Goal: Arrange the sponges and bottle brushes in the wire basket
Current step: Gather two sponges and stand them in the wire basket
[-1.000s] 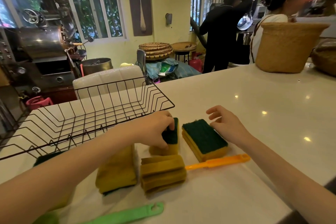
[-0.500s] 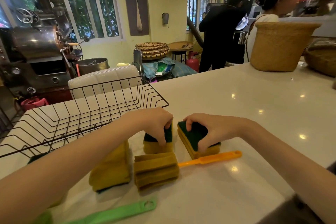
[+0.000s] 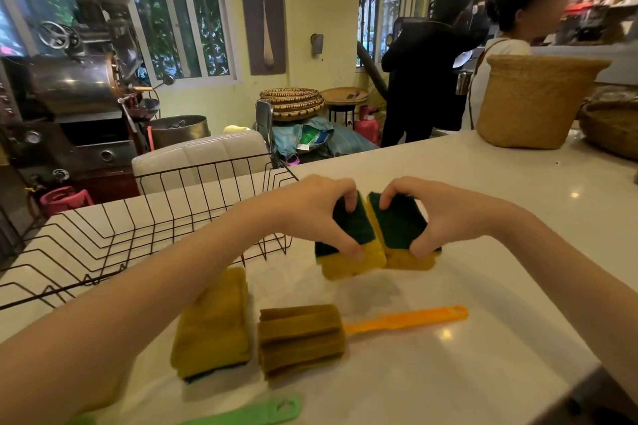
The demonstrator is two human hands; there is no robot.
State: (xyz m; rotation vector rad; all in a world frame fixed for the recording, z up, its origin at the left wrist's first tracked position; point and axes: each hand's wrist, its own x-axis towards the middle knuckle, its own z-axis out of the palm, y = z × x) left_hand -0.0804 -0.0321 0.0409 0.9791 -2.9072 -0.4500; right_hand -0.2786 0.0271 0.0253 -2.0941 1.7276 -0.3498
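Observation:
My left hand [image 3: 310,207] grips one yellow sponge with a green scrub side [image 3: 352,245], lifted above the white counter. My right hand [image 3: 438,214] grips a second such sponge [image 3: 400,238], pressed side by side against the first. The black wire basket [image 3: 145,231] stands to the left, its right end just beside my left wrist. On the counter below lie a third yellow sponge [image 3: 214,321], an orange-handled bottle brush with a brown sponge head [image 3: 300,338], and the green handle of another brush [image 3: 248,412] at the bottom edge.
A tall woven basket [image 3: 531,100] and a low woven basket [image 3: 611,124] stand at the counter's far right. Two people stand behind the counter [image 3: 500,321]. A metal roasting machine [image 3: 76,79] fills the left background, beyond the counter's far edge.
My right hand closed on the second sponge, and both hands lifted their sponges off the counter and brought them together, green sides facing me.

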